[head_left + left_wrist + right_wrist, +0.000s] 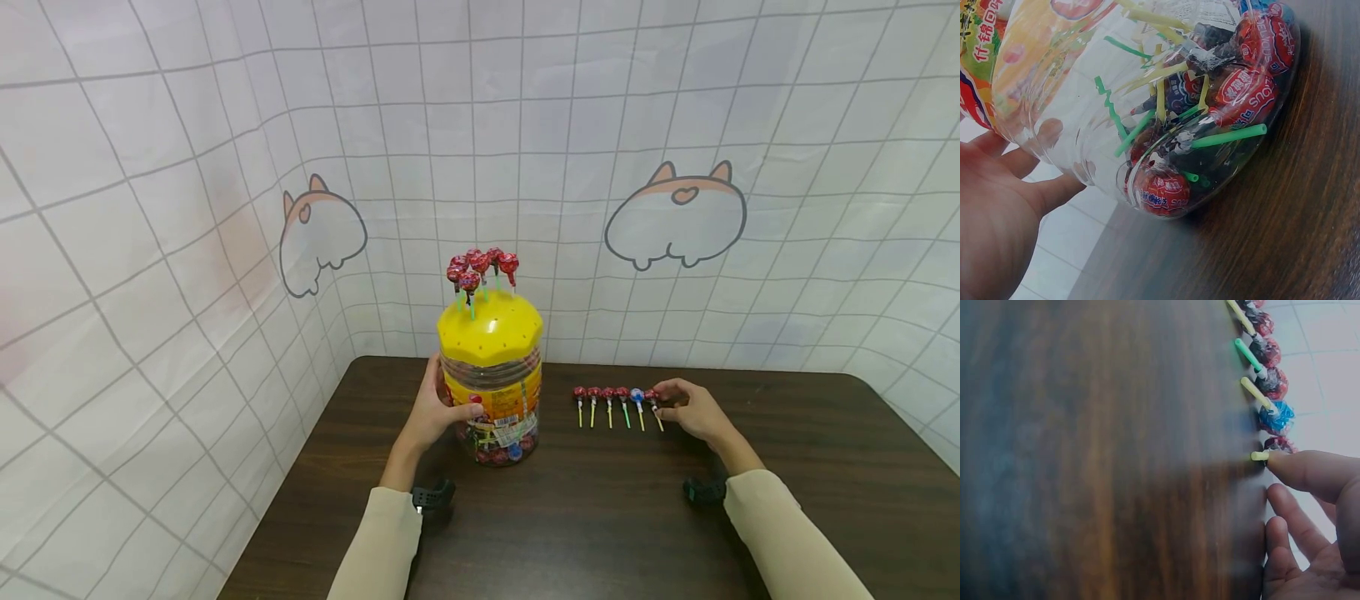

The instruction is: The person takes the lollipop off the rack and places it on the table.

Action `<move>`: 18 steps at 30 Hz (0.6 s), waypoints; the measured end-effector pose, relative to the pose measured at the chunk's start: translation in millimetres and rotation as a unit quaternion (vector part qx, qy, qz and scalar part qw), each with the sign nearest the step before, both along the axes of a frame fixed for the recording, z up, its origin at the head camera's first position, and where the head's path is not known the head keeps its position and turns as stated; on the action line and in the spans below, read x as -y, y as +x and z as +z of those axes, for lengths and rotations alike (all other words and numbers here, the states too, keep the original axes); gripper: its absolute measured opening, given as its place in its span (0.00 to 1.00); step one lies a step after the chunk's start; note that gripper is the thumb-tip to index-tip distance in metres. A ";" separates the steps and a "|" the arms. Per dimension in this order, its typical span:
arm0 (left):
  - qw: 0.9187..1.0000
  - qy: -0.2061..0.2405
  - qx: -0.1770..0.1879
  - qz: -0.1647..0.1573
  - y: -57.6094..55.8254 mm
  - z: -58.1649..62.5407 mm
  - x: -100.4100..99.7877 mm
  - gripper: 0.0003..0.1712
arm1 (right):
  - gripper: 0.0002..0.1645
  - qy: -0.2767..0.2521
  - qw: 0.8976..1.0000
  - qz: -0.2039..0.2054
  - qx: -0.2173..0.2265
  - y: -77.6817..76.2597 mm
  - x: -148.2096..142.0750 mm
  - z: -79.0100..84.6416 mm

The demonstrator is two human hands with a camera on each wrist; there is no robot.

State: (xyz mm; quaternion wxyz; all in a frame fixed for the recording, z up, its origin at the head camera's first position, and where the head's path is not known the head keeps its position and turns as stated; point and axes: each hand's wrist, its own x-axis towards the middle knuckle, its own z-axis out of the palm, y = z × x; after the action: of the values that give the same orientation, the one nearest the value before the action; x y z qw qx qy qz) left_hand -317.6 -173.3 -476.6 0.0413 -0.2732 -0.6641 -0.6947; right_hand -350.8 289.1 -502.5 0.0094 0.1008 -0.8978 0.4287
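Note:
A large clear jar [495,396] with a yellow lid [491,329] stands upright on the table. Several red-wrapped lollipops [480,263] stick up from the left and back of that lid, and more lollipops [1244,94] lie inside at the bottom. My left hand [435,412] grips the jar's left side, thumb across the front. To the right, several lollipops lie in a row, mostly red, one blue [637,395]. At the row's right end, my right hand [693,410] pinches a red lollipop [652,395] with a yellow stick; its thumb partly hides it in the right wrist view.
The dark wooden table [585,517] ends at a white grid-patterned cloth [540,125] behind and on the left. Small holes dot the yellow lid. Each wrist wears a black strap [435,496].

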 end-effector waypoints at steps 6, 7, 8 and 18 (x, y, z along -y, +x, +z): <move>1.000 0.002 0.005 -0.001 -0.2 -0.1 0.0 0.57 | 0.24 -0.007 1.000 -0.002 0.011 -0.3 -0.1 0.4; 1.000 0.001 0.005 -0.001 0.0 0.0 -0.1 0.57 | 0.24 -0.007 1.000 -0.003 0.013 -0.3 -0.1 0.4; 1.000 0.001 0.006 -0.001 -0.1 0.0 -0.1 0.57 | 0.25 -0.007 1.000 -0.004 0.015 -0.3 0.0 0.5; 1.000 0.001 0.000 -0.004 0.3 0.2 -0.2 0.58 | 0.27 -0.004 0.999 -0.010 0.034 -1.1 -0.4 -0.9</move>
State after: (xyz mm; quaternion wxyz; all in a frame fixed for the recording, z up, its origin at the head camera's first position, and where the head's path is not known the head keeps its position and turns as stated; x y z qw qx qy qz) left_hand -317.3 -173.2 -476.4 0.0385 -0.2755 -0.6623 -0.6957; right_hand -351.8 289.6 -503.4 -0.0164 0.0766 -0.8968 0.4355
